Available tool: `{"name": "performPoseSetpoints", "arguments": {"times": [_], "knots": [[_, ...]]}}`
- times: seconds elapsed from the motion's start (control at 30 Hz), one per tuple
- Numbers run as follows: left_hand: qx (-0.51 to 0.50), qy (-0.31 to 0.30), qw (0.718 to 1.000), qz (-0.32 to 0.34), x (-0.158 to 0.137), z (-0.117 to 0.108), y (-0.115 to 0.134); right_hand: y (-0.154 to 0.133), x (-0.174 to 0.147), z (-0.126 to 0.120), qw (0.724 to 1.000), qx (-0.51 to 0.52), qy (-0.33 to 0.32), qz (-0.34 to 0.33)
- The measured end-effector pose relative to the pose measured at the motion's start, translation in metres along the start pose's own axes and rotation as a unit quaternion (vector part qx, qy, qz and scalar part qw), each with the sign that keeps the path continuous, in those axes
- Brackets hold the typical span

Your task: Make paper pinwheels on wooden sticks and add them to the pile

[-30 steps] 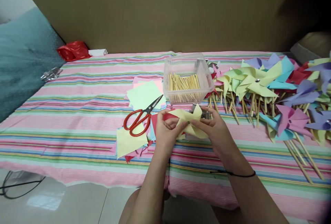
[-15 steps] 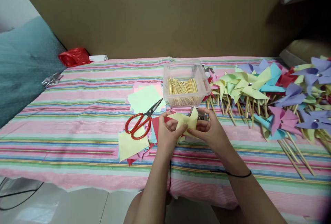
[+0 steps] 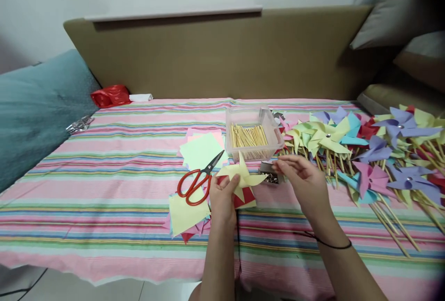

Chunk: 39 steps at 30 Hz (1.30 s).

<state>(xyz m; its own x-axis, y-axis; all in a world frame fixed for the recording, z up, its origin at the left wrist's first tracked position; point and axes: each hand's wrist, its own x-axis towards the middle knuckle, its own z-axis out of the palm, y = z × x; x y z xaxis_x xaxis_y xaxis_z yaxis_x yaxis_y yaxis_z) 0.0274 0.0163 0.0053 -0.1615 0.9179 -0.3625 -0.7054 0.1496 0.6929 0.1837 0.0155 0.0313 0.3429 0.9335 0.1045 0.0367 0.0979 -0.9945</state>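
Observation:
A pale yellow paper pinwheel [image 3: 245,179], its blades folded in to the centre and without a stick, is pinched in my left hand [image 3: 223,197]. My right hand [image 3: 306,183] is just right of a small open box of metal pins [image 3: 270,178], thumb and forefinger pressed together; whatever is between them is too small to make out. Under the pinwheel lies red paper [image 3: 247,195]. To the left, red-handled scissors [image 3: 199,181] rest across stacks of coloured paper, with a yellow sheet [image 3: 187,211] and a mint-green sheet [image 3: 204,150] on top.
Behind my hands stands a clear plastic box [image 3: 255,152] of short wooden sticks [image 3: 249,136]. Many finished pinwheels [image 3: 328,135] on sticks are piled at the right. A red plastic bag [image 3: 111,96] sits at the far left on the striped cloth [image 3: 104,190].
My right hand has let go of the yellow pinwheel and moved right, beside the pin box. My left hand still grips the pinwheel. The camera view has tilted up.

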Motion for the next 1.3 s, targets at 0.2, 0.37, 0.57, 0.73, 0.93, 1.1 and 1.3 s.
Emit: {"name": "performPoseSetpoints", "arguments": {"times": [0.2,0.37,0.57,0.73,0.93,1.1,1.3], "knots": [[-0.041,0.05,0.998,-0.024,0.004,-0.005,0.0,-0.03,0.073,0.037,0.97,-0.196,-0.086,-0.119],[-0.055,0.042,0.997,-0.036,0.004,-0.009,0.001,-0.027,0.144,0.086,0.834,-0.499,-0.225,-0.068],[-0.074,0.011,0.997,-0.034,0.004,-0.011,0.006,0.014,0.175,0.11,0.765,-0.577,-0.278,0.065],[-0.069,0.014,0.997,-0.039,0.003,-0.012,0.004,0.03,0.181,0.113,0.759,-0.57,-0.287,0.131],[-0.088,0.003,0.995,-0.036,0.004,-0.006,0.0,0.014,0.182,0.103,0.824,-0.502,-0.244,0.098],[-0.106,-0.024,0.994,-0.002,-0.005,0.006,0.005,-0.035,0.172,0.082,0.896,-0.406,-0.182,0.008],[-0.12,-0.092,0.989,-0.004,-0.019,0.02,0.008,-0.071,0.075,0.029,0.971,-0.143,-0.157,-0.113]]}}
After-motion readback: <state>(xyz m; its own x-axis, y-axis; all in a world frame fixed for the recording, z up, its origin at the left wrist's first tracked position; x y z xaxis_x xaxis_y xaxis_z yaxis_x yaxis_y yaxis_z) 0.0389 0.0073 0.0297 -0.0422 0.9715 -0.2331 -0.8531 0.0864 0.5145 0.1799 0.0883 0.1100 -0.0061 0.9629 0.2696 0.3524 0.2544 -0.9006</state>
